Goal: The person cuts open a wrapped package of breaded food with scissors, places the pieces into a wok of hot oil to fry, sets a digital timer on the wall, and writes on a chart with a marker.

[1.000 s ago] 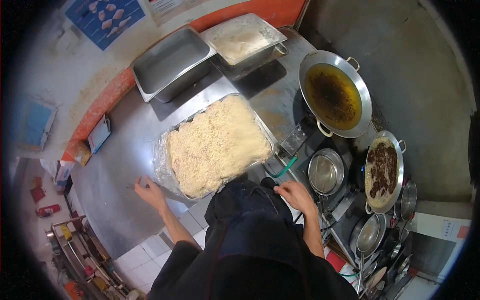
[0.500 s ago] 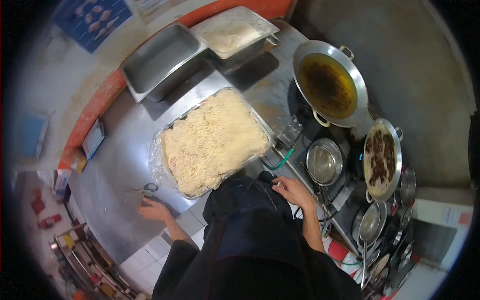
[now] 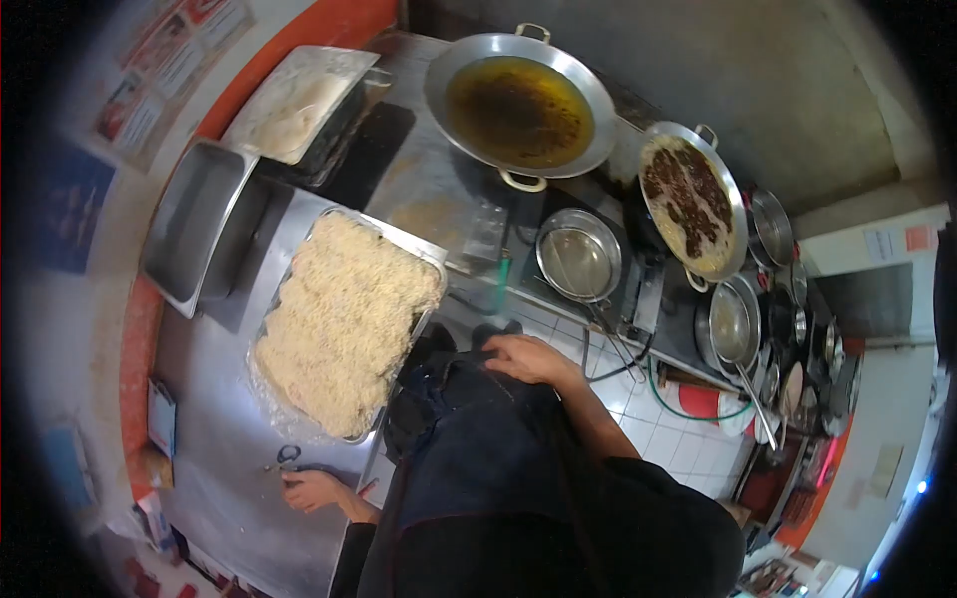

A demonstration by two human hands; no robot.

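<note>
My left hand (image 3: pixel 313 490) rests low over the steel table, its fingers loosely stretched and nothing visible in them. Just above its fingertips lies a pair of scissors (image 3: pixel 288 454) with dark handles. My right hand (image 3: pixel 525 359) is in front of my dark apron (image 3: pixel 478 448), fingers extended and apparently empty; whether they touch the cloth I cannot tell. Ahead of both hands, a metal tray (image 3: pixel 431 251) lined with clear plastic is heaped with pale yellow, crumb-coated food (image 3: pixel 344 319).
On the cooker stand a wide pan of dark oil (image 3: pixel 520 110) and a foaming pan with brown pieces (image 3: pixel 688 204). Strainers (image 3: pixel 578 255) sit in front. A deep steel container (image 3: pixel 199 224) and a covered container (image 3: pixel 299 105) line the wall. A green hose (image 3: pixel 688 419) hangs below.
The view has turned to the right, so the tray and pans appear further left. My left hand stays near the scissors. My right hand has come closer in front of my body.
</note>
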